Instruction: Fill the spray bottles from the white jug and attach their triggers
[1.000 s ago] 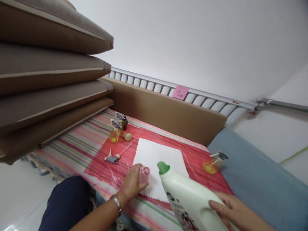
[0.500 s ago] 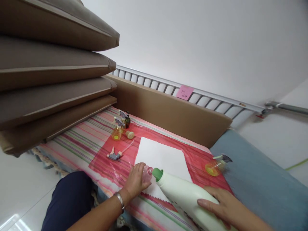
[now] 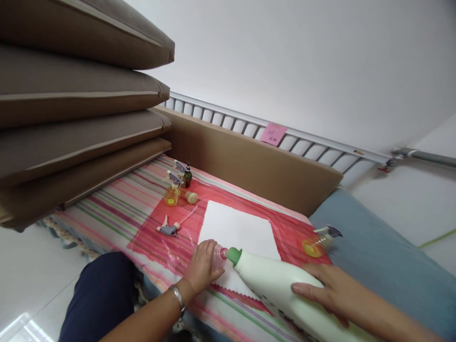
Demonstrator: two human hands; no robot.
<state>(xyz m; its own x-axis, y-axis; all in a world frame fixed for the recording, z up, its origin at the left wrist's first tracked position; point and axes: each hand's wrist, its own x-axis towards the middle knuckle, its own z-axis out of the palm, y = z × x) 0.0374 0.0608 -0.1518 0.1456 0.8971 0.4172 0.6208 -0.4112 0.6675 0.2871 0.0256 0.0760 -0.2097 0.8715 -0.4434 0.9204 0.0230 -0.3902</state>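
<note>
My left hand [image 3: 201,266] is closed round a small clear pink bottle [image 3: 219,258], its open mouth facing right. My right hand [image 3: 326,289] grips a large pale green bottle [image 3: 274,278], tilted so that its green cap [image 3: 234,255] meets or nearly meets the pink bottle's mouth. Whether any liquid is flowing I cannot tell. Under both lies a white scallop-edged sheet [image 3: 238,225] on a red translucent sheet [image 3: 156,223]. Left of my left hand, a grey trigger spray head [image 3: 169,228] with its pink tube lies loose.
Yellow spray bottles [image 3: 171,194], a dark pump bottle [image 3: 187,175] and a wooden-looking knob [image 3: 191,197] stand or lie at the back left. Another yellow spray bottle [image 3: 317,244] is at right. Stacked brown cushions [image 3: 85,128] rise at left; a brown board [image 3: 242,161] borders the back.
The green bottle's body has tipped slightly more level, with its cap still at the pink bottle's mouth. My left hand has hardly moved; the view has shifted a little.
</note>
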